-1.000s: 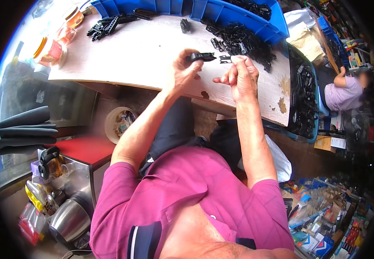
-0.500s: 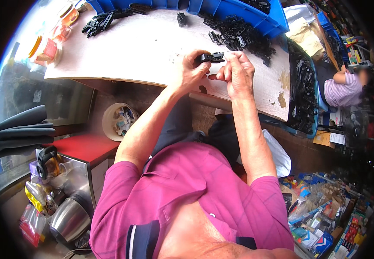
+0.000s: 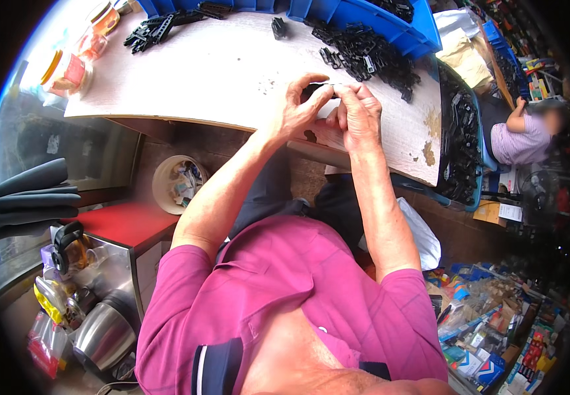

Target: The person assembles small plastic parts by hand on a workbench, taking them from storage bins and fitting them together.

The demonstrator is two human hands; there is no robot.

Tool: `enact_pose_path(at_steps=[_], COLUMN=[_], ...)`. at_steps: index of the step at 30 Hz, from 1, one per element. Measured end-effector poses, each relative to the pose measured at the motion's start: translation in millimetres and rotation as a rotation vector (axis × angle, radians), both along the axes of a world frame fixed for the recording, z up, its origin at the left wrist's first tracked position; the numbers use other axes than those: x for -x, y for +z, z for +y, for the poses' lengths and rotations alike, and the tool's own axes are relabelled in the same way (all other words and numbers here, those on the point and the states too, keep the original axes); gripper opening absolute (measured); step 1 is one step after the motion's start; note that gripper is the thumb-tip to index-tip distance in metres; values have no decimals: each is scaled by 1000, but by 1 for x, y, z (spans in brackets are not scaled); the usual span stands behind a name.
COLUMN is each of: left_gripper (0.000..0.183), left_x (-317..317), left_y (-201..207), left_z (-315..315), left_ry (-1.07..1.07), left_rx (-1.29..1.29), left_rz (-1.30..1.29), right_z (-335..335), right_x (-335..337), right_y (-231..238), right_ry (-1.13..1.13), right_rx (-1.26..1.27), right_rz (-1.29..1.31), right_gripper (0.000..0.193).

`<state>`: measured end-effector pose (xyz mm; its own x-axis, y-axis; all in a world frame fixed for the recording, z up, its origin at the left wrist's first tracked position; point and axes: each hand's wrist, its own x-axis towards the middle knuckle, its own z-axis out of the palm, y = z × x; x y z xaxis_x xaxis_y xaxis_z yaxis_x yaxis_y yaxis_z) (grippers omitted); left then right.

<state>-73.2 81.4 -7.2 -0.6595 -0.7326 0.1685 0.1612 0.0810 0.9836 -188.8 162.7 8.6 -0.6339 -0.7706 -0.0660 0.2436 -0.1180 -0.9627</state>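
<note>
Over the front part of the white table (image 3: pixel 186 79), both my hands meet around a small black plastic part (image 3: pixel 310 91). My left hand (image 3: pixel 298 108) has it between thumb and curled fingers. Thumb and fingers of my right hand (image 3: pixel 359 115) are pinched at the part's right end, and they cover most of it. Beyond my right hand lies a heap of loose black plastic parts (image 3: pixel 370 59). One single black piece (image 3: pixel 278 27) sits apart near the far edge, and longer black parts (image 3: pixel 156 33) are bunched at the far left.
Blue bins (image 3: pixel 364 23) line the table's back edge. A tub full of black parts (image 3: pixel 459 138) stands against the right end. Jars (image 3: pixel 64 72) are at the left, a waste bucket (image 3: pixel 166 187) below. Another person (image 3: pixel 522 135) is at the far right.
My right hand has shifted slightly left and closed in on my left hand. The black part, clearly visible before, is now mostly covered by my fingers.
</note>
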Motion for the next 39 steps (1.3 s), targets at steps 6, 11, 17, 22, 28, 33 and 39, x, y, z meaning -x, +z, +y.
enact_pose_path(at_steps=[6, 11, 17, 22, 28, 33, 39], left_gripper=[18, 8, 29, 38, 34, 31, 31], left_x=[0, -26, -57, -60, -58, -58, -57], left_y=[1, -2, 5, -7, -3, 1, -1], left_z=[-2, -25, -40, -43, -44, -43, -42], left_ry=[151, 309, 259, 251, 252, 259, 285], left_rx=[-138, -122, -234, -272, -206, -114, -156], left_rz=[31, 80, 56, 223, 219, 189, 230], right_z=[-9, -29, -79, -123, -169, -179, -163], right_x=[-7, -7, 7, -1, -5, -3, 5], right_y=[9, 27, 32, 31, 28, 19, 19], right_ry=[-18, -45, -122, -71, -87, -23, -22], right_rx=[-93, -225, -279, -384, -620, -655, -607], right_rz=[47, 20, 195, 215, 415, 548, 307], right_gripper=[15, 19, 18, 22, 30, 27, 22])
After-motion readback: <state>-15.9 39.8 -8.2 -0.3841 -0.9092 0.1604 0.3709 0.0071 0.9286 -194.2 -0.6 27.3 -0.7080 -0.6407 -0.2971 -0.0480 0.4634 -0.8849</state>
